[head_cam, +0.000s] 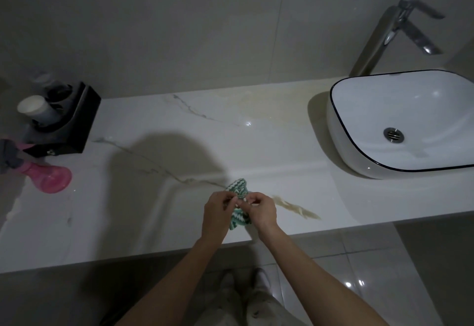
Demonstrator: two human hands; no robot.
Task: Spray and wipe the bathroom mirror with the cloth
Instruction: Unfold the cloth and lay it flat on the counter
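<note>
A green-and-white striped cloth is bunched between both hands above the front of the white marble counter. My left hand pinches its left side, and my right hand pinches its right side with curled fingers. A pink spray bottle with a grey head lies at the counter's far left, apart from both hands. No mirror is in view.
A white basin with a dark rim stands on the counter at the right, under a chrome tap. A black holder with paper cups is at the back left. A brownish stain marks the counter near my right hand.
</note>
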